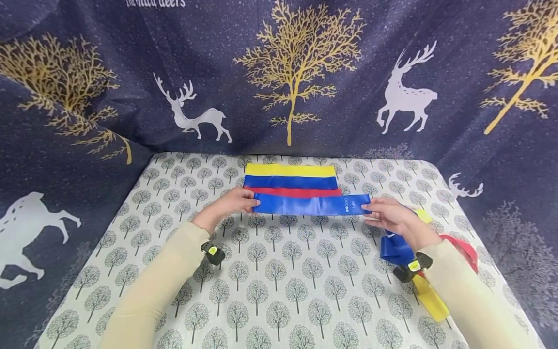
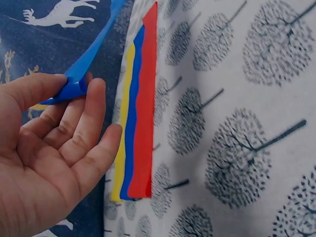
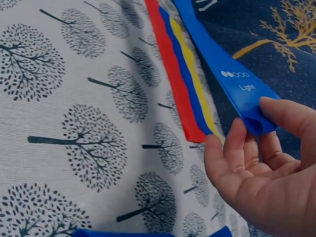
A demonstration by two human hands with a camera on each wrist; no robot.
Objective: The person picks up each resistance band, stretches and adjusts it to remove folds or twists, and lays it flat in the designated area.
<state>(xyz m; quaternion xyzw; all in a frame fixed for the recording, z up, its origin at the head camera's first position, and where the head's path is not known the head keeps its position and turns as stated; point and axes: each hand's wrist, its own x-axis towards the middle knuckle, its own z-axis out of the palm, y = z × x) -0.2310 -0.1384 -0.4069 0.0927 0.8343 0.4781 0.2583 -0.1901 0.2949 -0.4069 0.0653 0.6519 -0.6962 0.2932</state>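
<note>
A blue resistance band (image 1: 301, 205), a flattened loop marked "Light", is stretched level between my two hands. My left hand (image 1: 241, 200) pinches its left end between thumb and fingers; in the left wrist view the folded loop end (image 2: 74, 89) shows at the fingertips. At the other end my right hand (image 1: 388, 213) pinches the band beside the printed label (image 3: 247, 88). Just beyond it, a yellow band (image 1: 289, 170), a second blue band (image 1: 289, 182) and a red band (image 1: 292, 192) lie side by side on the table. The held band partly covers the red one in the head view.
Under my right forearm lies a loose pile of bands, with blue (image 1: 395, 249), red (image 1: 464, 249) and yellow (image 1: 431, 298) parts showing. The tree-patterned tablecloth (image 1: 274, 291) covers the table. A dark curtain (image 1: 279, 97) with deer and trees hangs behind it.
</note>
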